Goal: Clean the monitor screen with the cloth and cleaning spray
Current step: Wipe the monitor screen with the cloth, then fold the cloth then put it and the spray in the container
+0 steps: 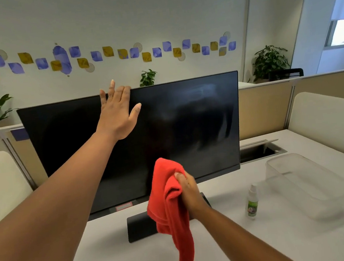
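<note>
A wide black monitor (pixel 198 127) stands on the white desk, its dark screen showing faint smears on the right half. My left hand (pixel 116 112) rests open on the top edge near the middle, fingers over the rim. My right hand (pixel 189 190) grips a bunched red cloth (pixel 171 211) in front of the lower middle of the screen; one end of the cloth hangs down over the monitor's black base (pixel 140 225). A small spray bottle (pixel 252 202) with a green label stands upright on the desk, to the right of the base.
A clear plastic bin (pixel 312 183) lies on the desk (pixel 232 247) to the right of the bottle. Behind it is an open cable slot (pixel 260 150). Beige partitions (pixel 266 109) and potted plants (pixel 270 60) stand behind the monitor.
</note>
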A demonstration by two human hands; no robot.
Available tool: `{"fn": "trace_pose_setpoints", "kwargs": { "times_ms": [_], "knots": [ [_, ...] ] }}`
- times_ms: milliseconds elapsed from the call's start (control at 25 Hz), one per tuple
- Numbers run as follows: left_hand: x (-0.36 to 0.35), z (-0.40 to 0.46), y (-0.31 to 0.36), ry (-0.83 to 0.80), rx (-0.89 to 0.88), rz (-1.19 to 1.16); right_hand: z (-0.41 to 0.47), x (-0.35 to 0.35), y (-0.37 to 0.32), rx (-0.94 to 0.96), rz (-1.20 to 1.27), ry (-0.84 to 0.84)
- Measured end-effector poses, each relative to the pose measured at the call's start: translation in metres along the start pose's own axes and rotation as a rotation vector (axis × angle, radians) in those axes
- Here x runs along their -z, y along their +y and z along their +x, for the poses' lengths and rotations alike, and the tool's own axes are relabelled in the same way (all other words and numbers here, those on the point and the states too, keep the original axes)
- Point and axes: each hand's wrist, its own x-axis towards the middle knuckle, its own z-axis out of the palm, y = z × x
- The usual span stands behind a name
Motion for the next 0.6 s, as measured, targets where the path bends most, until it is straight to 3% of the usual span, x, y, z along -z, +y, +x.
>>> {"fn": "trace_pose_setpoints", "kwargs": {
  "times_ms": [120,200,280,480,520,600],
  "knots": [
    [0.008,0.001,0.004,-0.046,0.009,0.020,0.001,0.019,-0.025,-0.192,0.096,-0.033],
    [0.012,-0.010,0.008,0.031,-0.042,0.052,-0.001,0.030,-0.039,-0.299,0.126,-0.094],
    [0.008,-0.031,0.014,0.020,-0.091,-0.082,-0.005,0.041,-0.048,-0.324,0.076,-0.202],
    [-0.002,-0.101,0.031,-0.764,0.132,-0.663,-0.015,0.059,-0.068,-0.330,-0.003,-0.399],
    [-0.002,-0.112,0.033,-0.826,0.163,-0.720,-0.018,0.062,-0.069,-0.330,-0.013,-0.439],
    [-0.006,-0.128,0.037,-0.789,0.176,-0.745,-0.023,0.069,-0.069,-0.340,-0.048,-0.496]
  ]
}}
